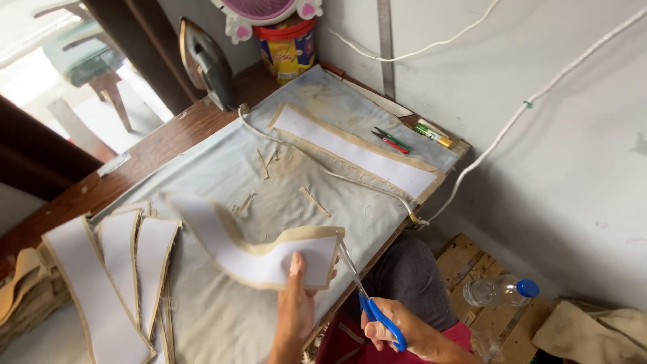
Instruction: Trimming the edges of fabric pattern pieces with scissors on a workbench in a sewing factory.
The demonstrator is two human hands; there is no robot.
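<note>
My left hand [296,307] holds the near end of a curved strip of tan fabric backed with white lining [259,259], thumb on top. My right hand [397,331] grips blue-handled scissors [360,290], whose blades reach up to the strip's right edge. The strip lies on a grey cloth-covered table [222,168].
A long straight lined strip [357,154] lies at the far side. Several cut pieces [114,269] are stacked at the left. Tan offcuts litter the cloth. An iron [205,64], a tub [288,46], pens [404,138], a white cord [323,172] and a plastic bottle [499,291] are around.
</note>
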